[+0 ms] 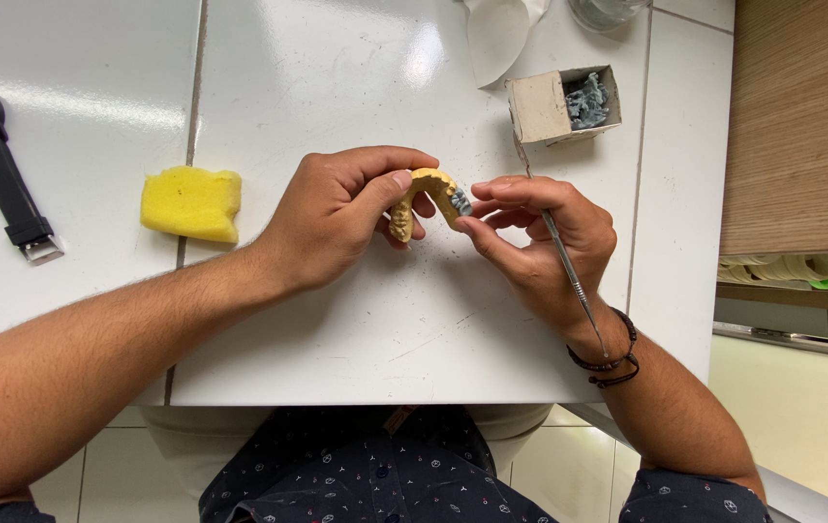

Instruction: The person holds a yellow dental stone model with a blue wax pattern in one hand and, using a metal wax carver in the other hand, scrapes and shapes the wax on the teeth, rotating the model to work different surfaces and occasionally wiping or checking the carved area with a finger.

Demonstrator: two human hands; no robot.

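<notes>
The yellow horseshoe-shaped plaster dental cast (426,199) carried a small grey wax lump (460,201) at its right end. It was held above the middle of the white tiled table (337,87), pinched by thumb and fingers of the left hand (337,218), while the right hand (540,242) touched its grey end with thumb and fingertips and gripped a thin metal carving tool (569,271). A yellow sponge (191,203) lay towards the table's left edge, a small cardboard box (559,105) near its far right corner

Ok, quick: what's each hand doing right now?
Left hand: closed on the yellow dental cast.
Right hand: holding a thin metal tool, fingertips on the cast.
</notes>
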